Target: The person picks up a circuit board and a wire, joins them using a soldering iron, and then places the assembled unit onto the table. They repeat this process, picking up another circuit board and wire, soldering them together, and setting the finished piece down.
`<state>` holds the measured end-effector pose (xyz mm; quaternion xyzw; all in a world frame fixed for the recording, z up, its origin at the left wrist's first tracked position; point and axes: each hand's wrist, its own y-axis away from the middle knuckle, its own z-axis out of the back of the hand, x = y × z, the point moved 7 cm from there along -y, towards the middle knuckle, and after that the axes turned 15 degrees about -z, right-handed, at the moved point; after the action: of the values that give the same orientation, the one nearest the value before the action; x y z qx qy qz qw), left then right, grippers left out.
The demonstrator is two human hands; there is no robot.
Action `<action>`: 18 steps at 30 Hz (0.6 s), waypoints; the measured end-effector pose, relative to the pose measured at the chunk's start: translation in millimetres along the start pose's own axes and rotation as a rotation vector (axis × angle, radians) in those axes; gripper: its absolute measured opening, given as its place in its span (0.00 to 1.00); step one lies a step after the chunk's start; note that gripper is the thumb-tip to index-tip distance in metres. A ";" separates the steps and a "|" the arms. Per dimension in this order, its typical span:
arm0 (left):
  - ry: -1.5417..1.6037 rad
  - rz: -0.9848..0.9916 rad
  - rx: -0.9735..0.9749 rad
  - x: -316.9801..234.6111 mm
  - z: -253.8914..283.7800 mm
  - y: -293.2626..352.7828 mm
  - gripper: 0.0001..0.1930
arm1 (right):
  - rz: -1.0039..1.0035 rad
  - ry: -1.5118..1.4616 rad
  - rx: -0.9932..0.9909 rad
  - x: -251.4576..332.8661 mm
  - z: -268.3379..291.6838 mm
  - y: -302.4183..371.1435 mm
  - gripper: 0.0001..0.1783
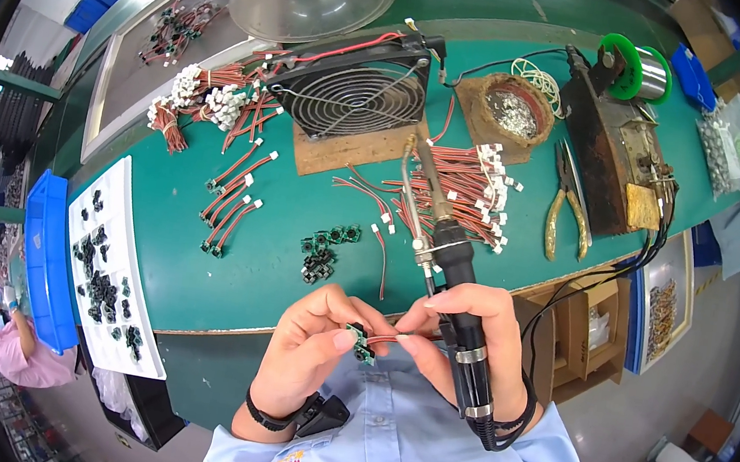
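Between the thumb and fingers of my left hand (308,338) is a small green circuit board (363,344) with a black part on it. Red and black wires (385,338) run from the board to my right hand (477,334), whose thumb and forefinger pinch them. That same hand also grips a black soldering iron (454,254), its tip pointing up and away toward the fan. Just beyond my hands lie several small circuit boards (322,248) in a cluster. Loose wire leads with white connectors (465,196) spread behind the iron. Boards with wires attached (230,215) rest to the left.
A fan with a wire guard (358,97) stands at the back, beside a round solder-filled dish (515,115). Pliers (569,204) lie near a soldering station (611,158) and solder reel (648,73). A white tray (137,232) with black parts and a blue bin (47,258) sit left.
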<state>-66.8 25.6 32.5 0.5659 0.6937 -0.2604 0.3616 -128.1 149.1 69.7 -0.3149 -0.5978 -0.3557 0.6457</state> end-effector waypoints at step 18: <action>-0.129 -0.240 -0.278 -15.2 33.8 -12.3 0.03 | 0.277 0.613 -0.081 8.1 17.0 38.4 0.28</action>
<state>-70.2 -12.2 23.7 0.4056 0.7609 -0.2393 0.4464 -105.2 183.7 80.0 -0.2969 -0.3128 -0.3664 0.8245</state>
